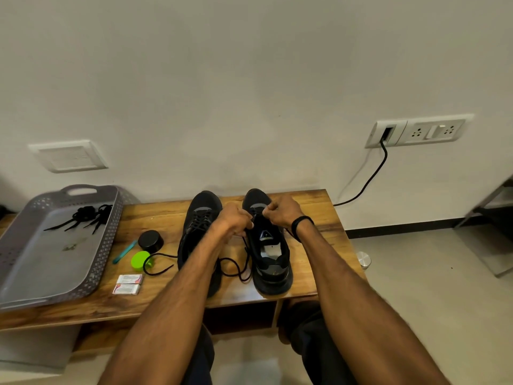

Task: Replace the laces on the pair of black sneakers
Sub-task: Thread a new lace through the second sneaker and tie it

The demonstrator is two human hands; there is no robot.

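Two black sneakers stand side by side on a low wooden table (305, 207), toes toward the wall. The left sneaker (201, 218) is laced. Both hands work over the front of the right sneaker (270, 257). My left hand (234, 220) pinches a black lace (236, 269) at the eyelets, and my right hand (280, 212) pinches the lace on the other side. Loose lace loops trail across the table between the shoes and out to the left. More black laces (86, 215) lie bundled in a grey tray (55, 287).
Left of the shoes lie a black round tin (151, 240), a green cap (140, 259), a teal stick (125, 251) and two small white packets (127, 284). A black cable (372, 176) runs from a wall socket down behind the table.
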